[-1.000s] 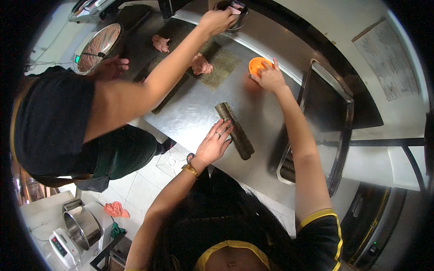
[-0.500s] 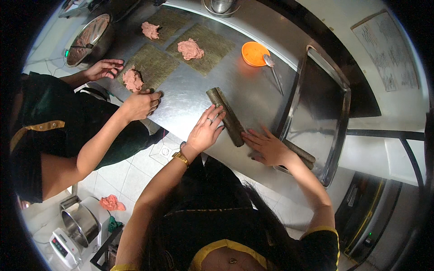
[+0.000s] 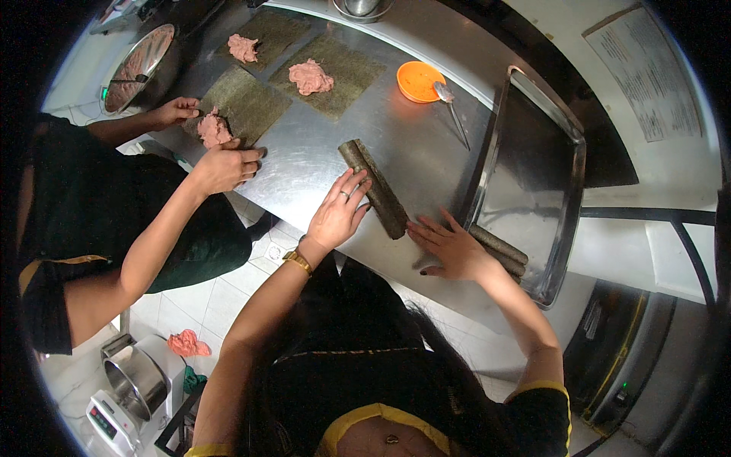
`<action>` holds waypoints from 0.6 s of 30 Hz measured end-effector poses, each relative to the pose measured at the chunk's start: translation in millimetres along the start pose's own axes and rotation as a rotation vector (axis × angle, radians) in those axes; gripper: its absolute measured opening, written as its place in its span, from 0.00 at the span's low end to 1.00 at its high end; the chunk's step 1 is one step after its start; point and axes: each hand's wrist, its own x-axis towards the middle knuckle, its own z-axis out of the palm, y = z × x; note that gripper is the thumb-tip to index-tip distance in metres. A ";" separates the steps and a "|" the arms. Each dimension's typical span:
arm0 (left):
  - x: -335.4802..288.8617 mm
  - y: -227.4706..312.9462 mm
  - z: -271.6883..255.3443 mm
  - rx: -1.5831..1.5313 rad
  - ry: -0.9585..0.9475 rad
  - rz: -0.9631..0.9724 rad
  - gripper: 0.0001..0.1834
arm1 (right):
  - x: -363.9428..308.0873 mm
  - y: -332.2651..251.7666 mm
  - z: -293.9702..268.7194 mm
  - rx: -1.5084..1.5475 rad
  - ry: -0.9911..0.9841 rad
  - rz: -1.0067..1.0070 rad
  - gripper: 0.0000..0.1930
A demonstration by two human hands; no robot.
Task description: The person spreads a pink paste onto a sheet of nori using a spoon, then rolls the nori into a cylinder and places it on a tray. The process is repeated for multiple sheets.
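Note:
A dark green seaweed roll (image 3: pixel 387 204) lies slantwise on the steel table, with a seam or flap running along its length. My left hand (image 3: pixel 340 209) rests over its near side, fingers extended and lying against it. At the roll's lower right end, my right hand (image 3: pixel 451 250) has its fingers spread, the fingertips touching or very close to it. Both hands grip nothing. Just beyond my right wrist, seaweed rolls (image 3: pixel 499 242) lie in the near end of a metal tray (image 3: pixel 576 183), partly hidden by my forearm.
To the left, a co-worker's hands (image 3: pixel 221 169) handle a seaweed sheet (image 3: pixel 255 103) bearing pink paste (image 3: pixel 214 131). Two more pasted sheets lie beyond. An orange bowl (image 3: pixel 419 81) with a spoon (image 3: pixel 454 114) stands at the back. A steel bowl (image 3: pixel 158 57) sits far left.
The whole view has shifted slightly. My hands keep nearly the same place on the roll. The co-worker's fingers have closed in on the edge of their seaweed sheet.

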 end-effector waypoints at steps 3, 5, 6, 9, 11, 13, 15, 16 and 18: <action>1.8 3.6 -2.6 -0.011 -0.002 0.000 0.26 | -7.0 -1.0 -10.8 0.004 -0.020 0.041 0.36; 1.1 3.8 -0.8 -0.015 0.003 0.000 0.26 | 0.3 5.1 -1.1 -0.032 0.119 0.023 0.34; 1.1 2.4 -0.9 -0.013 0.006 0.001 0.26 | 7.5 7.2 4.9 -0.042 0.129 0.010 0.34; 0.5 2.2 -0.3 0.005 0.030 0.023 0.26 | 33.3 9.9 11.5 -0.084 0.166 -0.021 0.32; 0.9 1.5 -1.5 0.007 0.033 0.024 0.26 | 50.3 14.5 6.5 -0.128 0.198 -0.020 0.33; 1.9 1.8 -1.5 0.006 0.034 0.023 0.26 | 69.3 22.5 1.8 -0.061 0.204 -0.010 0.33; 1.1 1.0 -0.7 0.008 0.030 0.016 0.26 | 91.9 33.7 -1.8 -0.023 0.238 -0.013 0.34; 1.5 1.1 -0.3 0.002 0.023 0.013 0.26 | 104.0 40.8 -3.2 -0.018 0.270 -0.020 0.34; 2.2 1.2 0.2 -0.008 0.008 0.005 0.26 | 130.2 52.5 -8.3 0.009 0.332 -0.027 0.36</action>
